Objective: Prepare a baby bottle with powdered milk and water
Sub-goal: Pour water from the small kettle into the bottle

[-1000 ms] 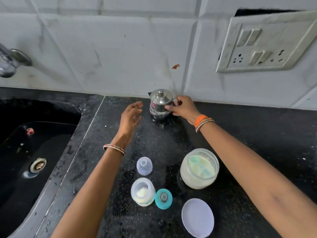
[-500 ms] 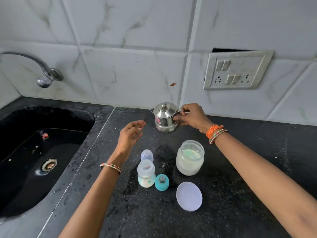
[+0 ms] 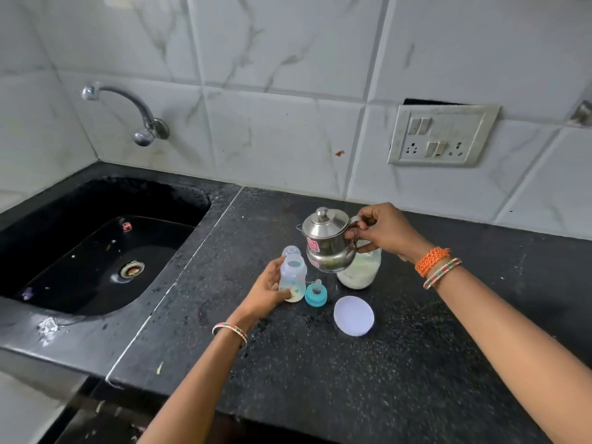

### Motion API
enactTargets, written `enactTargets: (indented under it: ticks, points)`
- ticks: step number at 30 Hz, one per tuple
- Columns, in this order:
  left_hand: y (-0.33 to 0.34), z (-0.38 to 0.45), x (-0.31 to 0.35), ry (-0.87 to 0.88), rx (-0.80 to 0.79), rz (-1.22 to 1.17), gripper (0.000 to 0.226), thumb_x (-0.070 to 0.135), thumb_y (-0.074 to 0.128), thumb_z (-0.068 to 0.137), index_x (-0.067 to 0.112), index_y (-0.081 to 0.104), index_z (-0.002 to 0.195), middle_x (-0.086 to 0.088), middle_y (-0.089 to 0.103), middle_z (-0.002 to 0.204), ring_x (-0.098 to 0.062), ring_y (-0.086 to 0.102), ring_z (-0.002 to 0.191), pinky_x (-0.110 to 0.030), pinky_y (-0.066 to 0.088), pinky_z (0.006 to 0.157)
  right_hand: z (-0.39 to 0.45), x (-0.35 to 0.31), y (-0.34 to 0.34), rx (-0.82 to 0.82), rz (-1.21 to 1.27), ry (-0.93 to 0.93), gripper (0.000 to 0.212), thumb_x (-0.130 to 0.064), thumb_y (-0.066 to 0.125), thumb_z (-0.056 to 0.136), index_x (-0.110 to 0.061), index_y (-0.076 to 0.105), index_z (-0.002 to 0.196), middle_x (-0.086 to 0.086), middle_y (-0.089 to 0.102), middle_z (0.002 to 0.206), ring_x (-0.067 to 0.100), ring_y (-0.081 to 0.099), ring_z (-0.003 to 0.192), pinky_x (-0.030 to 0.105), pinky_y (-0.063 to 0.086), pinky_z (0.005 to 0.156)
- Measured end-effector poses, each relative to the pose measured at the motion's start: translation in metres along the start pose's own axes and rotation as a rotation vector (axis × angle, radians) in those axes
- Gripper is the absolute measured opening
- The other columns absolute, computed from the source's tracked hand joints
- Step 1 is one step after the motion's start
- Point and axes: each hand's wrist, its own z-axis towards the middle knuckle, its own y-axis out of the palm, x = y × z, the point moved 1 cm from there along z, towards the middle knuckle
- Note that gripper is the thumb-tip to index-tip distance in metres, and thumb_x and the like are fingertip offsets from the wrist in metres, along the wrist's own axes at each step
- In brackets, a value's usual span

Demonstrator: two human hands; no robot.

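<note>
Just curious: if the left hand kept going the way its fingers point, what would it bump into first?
The left hand already grips the bottle, so that comes first. Beyond it probably lies the steel pot held in the right hand, though depth is unclear.

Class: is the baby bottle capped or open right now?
Open. The baby bottle shows a bare mouth; its teal teat cap stands beside it on the counter.

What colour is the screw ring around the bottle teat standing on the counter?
Teal, a blue-green. The screw ring shows best in the head view, the only one given.
</note>
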Motion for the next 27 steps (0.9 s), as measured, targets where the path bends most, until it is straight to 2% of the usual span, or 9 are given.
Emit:
enactTargets:
  ticks: [1, 4, 8, 11, 15, 20, 27]
  points:
    - [0.004, 0.001, 0.0, 0.013, 0.01, 0.061, 0.065, -0.003, 0.064, 0.082, 0.02, 0.037, 0.136, 0.003, 0.052, 0.133, -0.012, 0.052, 0.12, -0.027, 0.044, 0.099, -0.005, 0.001, 0.002, -0.01, -0.018, 0.002, 0.036, 0.0, 0.075, 0.076, -0.011, 0.044, 0.06, 0.002, 0.067, 0.074, 0.018, 0.072, 0.08, 0.042, 0.062, 0.066]
    - [0.008, 0.003, 0.001, 0.064, 0.172, 0.172, 0.063, 0.017, 0.078, 0.076, 0.019, 0.047, 0.13, 0.0, 0.059, 0.128, -0.015, 0.056, 0.117, -0.039, 0.043, 0.106, -0.015, 0.004, 0.004, -0.026, -0.062, 0.016, 0.037, 0.001, 0.076, 0.075, -0.012, 0.046, 0.057, -0.004, 0.067, 0.068, 0.022, 0.072, 0.083, 0.04, 0.061, 0.065]
    - [0.007, -0.002, 0.008, 0.132, 0.266, 0.211, 0.065, 0.016, 0.084, 0.068, 0.017, 0.053, 0.124, -0.001, 0.063, 0.123, -0.015, 0.059, 0.113, -0.038, 0.046, 0.103, -0.022, 0.003, 0.006, -0.033, -0.121, 0.02, 0.037, 0.0, 0.076, 0.076, -0.012, 0.047, 0.057, -0.004, 0.064, 0.062, 0.02, 0.072, 0.08, 0.037, 0.061, 0.063]
    - [0.004, -0.006, 0.015, 0.191, 0.274, 0.239, 0.061, 0.015, 0.086, 0.065, 0.025, 0.055, 0.117, 0.003, 0.064, 0.118, -0.015, 0.059, 0.113, -0.032, 0.046, 0.102, -0.025, -0.004, 0.007, -0.055, -0.166, 0.014, 0.035, 0.0, 0.076, 0.076, -0.011, 0.047, 0.058, -0.009, 0.061, 0.053, 0.01, 0.069, 0.069, 0.033, 0.06, 0.06]
    - [-0.001, -0.011, 0.017, 0.228, 0.313, 0.248, 0.058, 0.016, 0.086, 0.065, 0.03, 0.056, 0.112, 0.007, 0.065, 0.113, -0.014, 0.06, 0.109, -0.035, 0.046, 0.101, -0.024, -0.019, 0.007, -0.081, -0.253, -0.013, 0.037, -0.002, 0.077, 0.075, -0.011, 0.046, 0.057, -0.011, 0.055, 0.046, -0.004, 0.061, 0.052, 0.021, 0.053, 0.051]
    - [-0.003, -0.019, 0.014, 0.233, 0.327, 0.224, 0.056, 0.017, 0.086, 0.065, 0.034, 0.056, 0.11, 0.009, 0.065, 0.113, -0.012, 0.06, 0.109, -0.038, 0.047, 0.102, -0.02, -0.037, 0.006, -0.143, -0.367, -0.05, 0.036, -0.004, 0.078, 0.075, -0.01, 0.047, 0.058, 0.003, 0.064, 0.069, 0.015, 0.07, 0.074, 0.033, 0.061, 0.058]
    - [-0.004, -0.022, 0.014, 0.228, 0.326, 0.219, 0.057, 0.021, 0.086, 0.065, 0.03, 0.057, 0.113, 0.008, 0.066, 0.115, -0.012, 0.06, 0.109, -0.041, 0.046, 0.102, -0.016, -0.051, 0.005, -0.186, -0.44, -0.059, 0.032, -0.004, 0.078, 0.075, -0.009, 0.05, 0.06, 0.005, 0.065, 0.074, 0.018, 0.069, 0.077, 0.028, 0.06, 0.057]
